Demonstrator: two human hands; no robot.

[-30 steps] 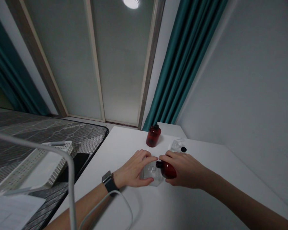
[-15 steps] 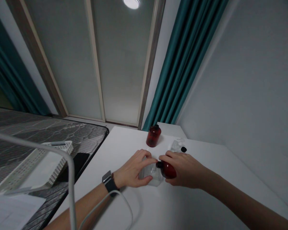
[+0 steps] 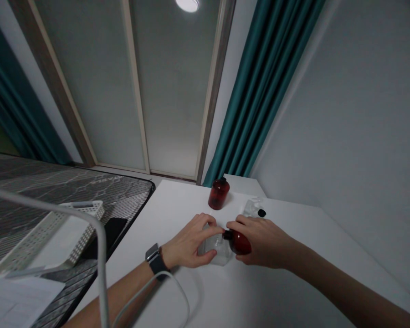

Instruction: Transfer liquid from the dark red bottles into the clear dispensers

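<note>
- The right hand [image 3: 268,242] grips the red bottle [image 3: 241,243] around its body, with the bottle tipped over and its black-topped neck [image 3: 227,235] toward the left hand [image 3: 193,243]. A full wrap on the body seems the surer hold; squeezing harder would add little.
- The left hand is partly open and curved, thumb apart from the fingers, over and beside a clear container [image 3: 222,251]. Whether it grips that container cannot be told.
- The left index fingertip is at or just beside the black neck; contact is too fine to confirm. Fingertips placed squarely on the neck would probably steady it better than a glancing touch.
- The red bottle lies just above or beside the clear container in this view, over the white table [image 3: 171,214]. Good control calls for a quiet right wrist, since a sideways jolt could nudge the container.
- A second red bottle [image 3: 218,196] stands upright farther back, and a clear item [image 3: 250,208] lies near a small black piece [image 3: 261,213] behind the right hand. Low, compact movements would spare both.
- A thin cable [image 3: 164,273] crosses by the smartwatch [image 3: 152,253]; the left forearm is best kept from dragging it.
</note>
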